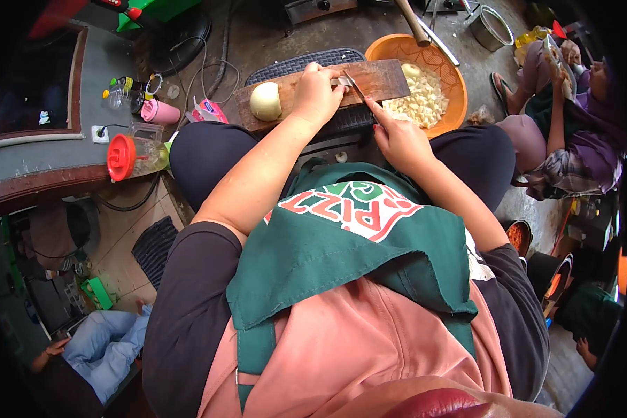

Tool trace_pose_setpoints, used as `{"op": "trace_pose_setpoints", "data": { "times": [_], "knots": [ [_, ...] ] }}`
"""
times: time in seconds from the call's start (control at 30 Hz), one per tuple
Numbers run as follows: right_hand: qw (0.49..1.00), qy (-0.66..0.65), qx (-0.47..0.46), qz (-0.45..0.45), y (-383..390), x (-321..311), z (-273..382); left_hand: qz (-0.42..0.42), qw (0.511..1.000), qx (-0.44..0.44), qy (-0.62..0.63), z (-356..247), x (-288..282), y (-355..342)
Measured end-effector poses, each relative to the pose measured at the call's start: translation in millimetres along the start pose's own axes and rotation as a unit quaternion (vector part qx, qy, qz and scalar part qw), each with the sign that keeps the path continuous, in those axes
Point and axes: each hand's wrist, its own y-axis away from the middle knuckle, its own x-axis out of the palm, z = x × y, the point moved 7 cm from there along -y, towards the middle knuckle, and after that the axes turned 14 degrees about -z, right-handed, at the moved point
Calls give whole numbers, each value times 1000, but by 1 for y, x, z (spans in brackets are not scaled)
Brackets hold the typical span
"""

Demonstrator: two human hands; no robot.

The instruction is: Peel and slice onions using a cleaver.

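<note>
A wooden cutting board (376, 80) lies across a dark woven stool in front of my knees. On its left part sits a large peeled, pale round vegetable (265, 102) with a flat cut side; I cannot tell its kind. My left hand (316, 94) is closed, its fingertips pinching a small pale vegetable piece (341, 81) on the board. My right hand (403, 139) grips a knife (356, 86), index finger along its spine, the blade touching or close beside that piece. Under the board's right end stands an orange basket (455, 94) with diced pale vegetable (425, 101).
On the left are a red-lidded jug (121, 157), a pink tumbler (160, 111) and bottles (124, 83). A wooden handle (412, 24) leans over the basket's far rim. At right, a person (568, 118) sits close by; another in jeans (108, 352) sits at lower left.
</note>
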Motion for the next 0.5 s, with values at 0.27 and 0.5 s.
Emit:
{"op": "trace_pose_setpoints", "data": {
  "times": [0.27,0.5],
  "knots": [
    [1000,-11,7,16,-2,3,3,25,994,-66,82,6,1,0],
    [999,-46,-2,10,-4,6,3,33,992,-94,74,19,3,-5]
  ]
}}
